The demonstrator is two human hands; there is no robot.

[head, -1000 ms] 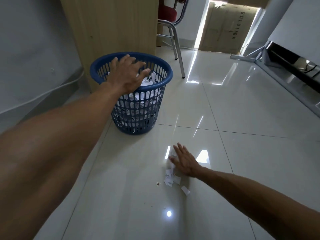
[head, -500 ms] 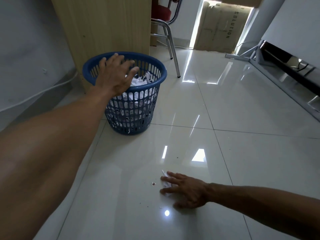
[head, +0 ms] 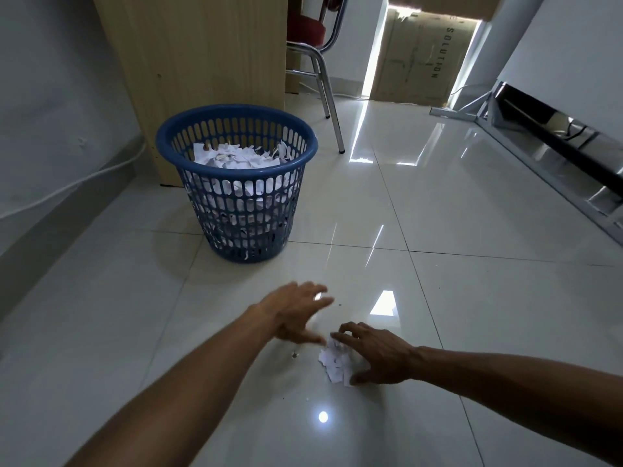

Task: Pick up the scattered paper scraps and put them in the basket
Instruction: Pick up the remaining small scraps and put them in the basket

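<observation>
Both hands down at the scrap pile

Right hand [head: 377,355] claws over the paper scraps [head: 333,364] on the floor [head: 472,298], fingers and thumb bracketing them, probably to bunch them for one grab; left hand [head: 298,313] open just beside, likely walling them in; its fingers are blur; basket [head: 249,172] well apart, already stuffed; whatever's under the right palm is hidden.

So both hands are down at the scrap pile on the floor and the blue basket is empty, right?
Not empty: the head view shows the blue basket holding paper scraps nearly to its rim. The left hand and right hand are at the scrap pile.
</observation>
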